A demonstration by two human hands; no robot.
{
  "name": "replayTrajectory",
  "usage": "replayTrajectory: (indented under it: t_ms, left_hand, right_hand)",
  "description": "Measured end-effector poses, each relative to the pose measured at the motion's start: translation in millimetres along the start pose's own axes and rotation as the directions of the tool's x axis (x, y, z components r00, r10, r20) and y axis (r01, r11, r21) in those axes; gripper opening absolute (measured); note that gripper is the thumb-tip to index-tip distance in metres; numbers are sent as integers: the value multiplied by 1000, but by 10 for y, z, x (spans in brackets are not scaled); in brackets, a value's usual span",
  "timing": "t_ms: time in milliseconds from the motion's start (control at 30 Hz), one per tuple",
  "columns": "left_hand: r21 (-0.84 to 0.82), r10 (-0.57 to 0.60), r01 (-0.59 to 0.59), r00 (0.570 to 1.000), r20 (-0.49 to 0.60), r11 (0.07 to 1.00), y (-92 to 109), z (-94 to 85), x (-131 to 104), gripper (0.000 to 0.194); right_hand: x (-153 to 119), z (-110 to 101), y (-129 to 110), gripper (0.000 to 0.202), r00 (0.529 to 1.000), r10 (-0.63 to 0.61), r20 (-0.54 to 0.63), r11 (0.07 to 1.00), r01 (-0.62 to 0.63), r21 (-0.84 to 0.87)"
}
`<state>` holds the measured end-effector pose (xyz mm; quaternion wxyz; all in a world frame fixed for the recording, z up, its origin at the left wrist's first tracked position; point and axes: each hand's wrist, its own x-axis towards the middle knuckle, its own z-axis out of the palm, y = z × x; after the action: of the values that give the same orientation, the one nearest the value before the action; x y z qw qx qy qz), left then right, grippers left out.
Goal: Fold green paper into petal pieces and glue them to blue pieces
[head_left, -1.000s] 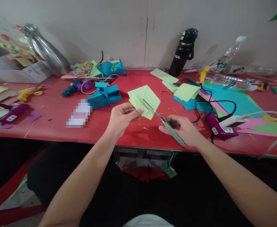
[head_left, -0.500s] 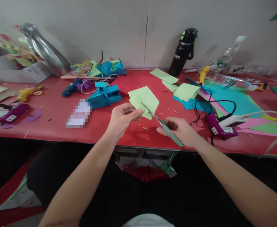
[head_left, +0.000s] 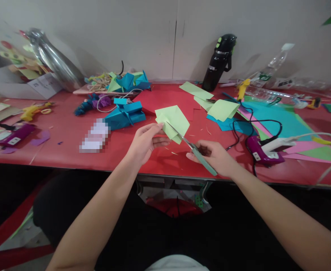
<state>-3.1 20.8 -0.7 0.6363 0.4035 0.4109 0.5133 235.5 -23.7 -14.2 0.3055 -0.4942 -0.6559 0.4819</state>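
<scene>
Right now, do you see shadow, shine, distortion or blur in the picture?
In the head view: soft shadow on the wall beside the black bottle; shine on the metal jug; it and the clear bottle lean outward, probably lens distortion; a pixelated patch on the table; little blur on the scissors.

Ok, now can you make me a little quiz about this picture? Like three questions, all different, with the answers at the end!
1. Which hand holds the scissors?
2. True or false: the paper in the left hand is pink.
3. Fill in the blank: the power strip closest to the scissors is ___ in colour.

Key:
1. The right hand.
2. False; the paper is light green.
3. Purple.
</scene>
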Motion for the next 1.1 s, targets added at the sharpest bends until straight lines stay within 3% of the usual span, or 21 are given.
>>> replayTrajectory:
  t_ms: [167, 333, 1100]
  left_hand:
    - [148, 167, -157, 984, -59, 976, -43, 34, -23, 29]
    - [239, 289, -269, 956, -53, 933, -80, 74, -57, 29]
    - [343, 378, -322, 919, -110, 882, -52, 148, -125, 22]
  right_hand:
    - [-1, 1, 4, 41, 1000, 6, -4, 1000, -6, 19]
    - [-1, 6, 11, 38, 1000, 23, -8, 999, -23, 48]
    - [-22, -37, -65, 38, 996, 69, 63, 989, -76, 127]
